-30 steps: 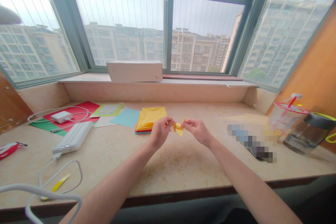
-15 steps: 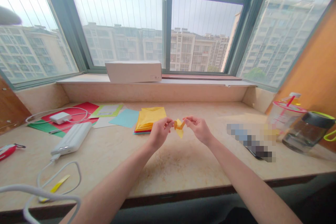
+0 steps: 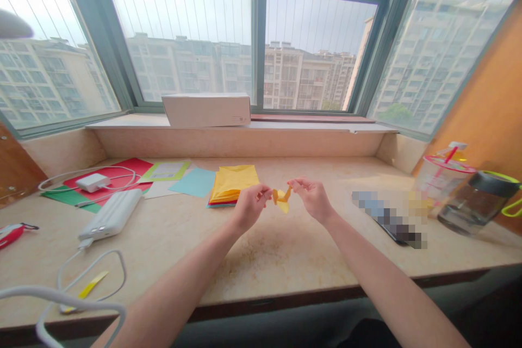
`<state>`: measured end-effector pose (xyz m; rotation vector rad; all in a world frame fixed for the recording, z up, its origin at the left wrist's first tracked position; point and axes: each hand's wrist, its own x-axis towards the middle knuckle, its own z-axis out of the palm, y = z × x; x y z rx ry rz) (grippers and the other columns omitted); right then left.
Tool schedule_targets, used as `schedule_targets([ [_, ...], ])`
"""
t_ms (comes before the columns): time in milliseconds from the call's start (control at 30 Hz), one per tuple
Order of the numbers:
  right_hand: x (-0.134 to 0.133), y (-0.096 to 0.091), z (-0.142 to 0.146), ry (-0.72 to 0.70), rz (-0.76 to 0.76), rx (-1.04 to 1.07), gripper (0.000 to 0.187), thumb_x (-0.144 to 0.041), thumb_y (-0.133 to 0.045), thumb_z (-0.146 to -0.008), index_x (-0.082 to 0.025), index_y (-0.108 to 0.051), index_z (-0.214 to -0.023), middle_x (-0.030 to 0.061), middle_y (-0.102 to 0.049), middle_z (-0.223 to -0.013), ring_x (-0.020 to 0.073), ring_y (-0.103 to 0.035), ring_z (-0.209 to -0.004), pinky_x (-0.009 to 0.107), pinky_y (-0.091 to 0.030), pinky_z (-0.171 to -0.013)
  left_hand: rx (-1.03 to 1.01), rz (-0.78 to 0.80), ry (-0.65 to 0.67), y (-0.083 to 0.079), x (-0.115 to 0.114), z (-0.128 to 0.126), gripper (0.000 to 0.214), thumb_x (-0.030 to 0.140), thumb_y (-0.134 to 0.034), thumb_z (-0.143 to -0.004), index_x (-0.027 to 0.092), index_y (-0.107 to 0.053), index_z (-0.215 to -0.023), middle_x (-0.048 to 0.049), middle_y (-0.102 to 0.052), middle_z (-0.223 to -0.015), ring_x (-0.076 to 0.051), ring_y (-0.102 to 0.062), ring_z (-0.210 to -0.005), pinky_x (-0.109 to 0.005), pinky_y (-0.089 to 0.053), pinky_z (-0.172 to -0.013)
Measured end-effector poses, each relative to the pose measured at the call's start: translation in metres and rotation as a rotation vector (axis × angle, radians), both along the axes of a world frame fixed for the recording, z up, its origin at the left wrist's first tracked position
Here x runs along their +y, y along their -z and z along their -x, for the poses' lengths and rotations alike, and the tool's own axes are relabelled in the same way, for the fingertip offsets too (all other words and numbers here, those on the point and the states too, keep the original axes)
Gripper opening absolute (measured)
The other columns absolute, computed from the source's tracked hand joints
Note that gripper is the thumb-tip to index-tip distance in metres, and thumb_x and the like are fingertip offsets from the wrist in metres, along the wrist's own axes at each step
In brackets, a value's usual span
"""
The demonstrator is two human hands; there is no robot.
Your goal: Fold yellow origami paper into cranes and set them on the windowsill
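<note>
Between my two hands, a small folded yellow paper figure [image 3: 281,199] is held a little above the table. Its pointed ends reach up on either side, and a paler flap hangs at the middle. My left hand [image 3: 252,206] pinches the left end between thumb and fingers. With its fingertips closed, my right hand [image 3: 312,198] grips the upper right tip. Just beyond my left hand lies a stack of yellow paper [image 3: 234,182], with red and blue sheets showing at its bottom edge.
Left of the stack lie a light blue sheet [image 3: 194,182], a red sheet [image 3: 126,168], a white charger [image 3: 93,182] and a power bank [image 3: 112,217] with cables. At right are a blurred phone [image 3: 387,223], a cup [image 3: 442,179] and a dark-lidded bottle [image 3: 475,204]. A white box [image 3: 206,110] stands on the sill.
My right hand has shifted slightly right, and the paper figure has moved a little right and spread wider. My left hand keeps its pinch.
</note>
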<state>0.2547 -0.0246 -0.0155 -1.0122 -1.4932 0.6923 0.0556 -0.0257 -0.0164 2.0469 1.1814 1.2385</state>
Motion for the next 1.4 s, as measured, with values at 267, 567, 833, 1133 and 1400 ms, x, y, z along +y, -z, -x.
schedule_targets([
  [267, 0.005, 0.004, -0.002, -0.015, 0.062, 0.013, 0.043, -0.051, -0.067, -0.078, -0.015, -0.073, -0.101, 0.0076, -0.073, -0.085, 0.0171, -0.059, -0.07, 0.03, -0.045, -0.066, -0.106, 0.033, -0.055, -0.002, 0.001, 0.001, 0.027, 0.04, -0.055, -0.087, 0.017, -0.065, -0.077, -0.0014, -0.067, -0.066, -0.013, -0.058, -0.052, -0.023, -0.043, -0.051],
  [567, 0.005, 0.007, 0.001, -0.006, 0.055, -0.082, 0.037, -0.045, -0.069, -0.077, -0.014, -0.073, -0.097, 0.0087, -0.074, -0.088, 0.0181, -0.063, -0.075, 0.03, -0.046, -0.069, -0.109, 0.039, -0.013, -0.002, 0.0, 0.0, 0.026, 0.038, -0.055, -0.087, 0.016, -0.066, -0.08, -0.0001, -0.063, -0.059, -0.013, -0.057, -0.052, -0.022, -0.042, -0.052],
  [833, 0.014, 0.006, -0.012, 0.047, 0.043, -0.057, 0.036, -0.048, -0.066, -0.079, -0.015, -0.072, -0.091, 0.0086, -0.074, -0.087, 0.0188, -0.064, -0.074, 0.03, -0.047, -0.069, -0.092, -0.034, -0.116, -0.002, 0.003, 0.004, 0.027, 0.04, -0.051, -0.09, 0.017, -0.064, -0.087, -0.001, -0.067, -0.069, -0.013, -0.06, -0.053, -0.022, -0.044, -0.052],
  [1133, 0.041, 0.017, -0.052, 0.268, 0.028, -0.089, 0.035, -0.042, -0.057, -0.083, -0.012, -0.066, -0.099, 0.0117, -0.074, -0.093, 0.0179, -0.067, -0.071, 0.032, -0.053, -0.07, 0.141, -0.163, -0.076, 0.007, 0.006, 0.007, 0.03, 0.035, -0.047, -0.092, 0.017, -0.065, -0.076, -0.0023, -0.066, -0.065, -0.014, -0.06, -0.058, -0.023, -0.044, -0.057],
  [1400, 0.048, 0.032, -0.061, 0.214, 0.092, -0.341, 0.012, -0.021, -0.064, -0.078, -0.019, -0.072, -0.086, 0.0066, -0.076, -0.091, 0.0216, -0.07, -0.088, 0.033, -0.052, -0.081, 0.163, -0.176, -0.081, 0.001, 0.004, 0.009, 0.032, 0.035, -0.048, -0.091, 0.017, -0.064, -0.071, -0.001, -0.063, -0.061, -0.014, -0.057, -0.055, -0.023, -0.041, -0.056],
])
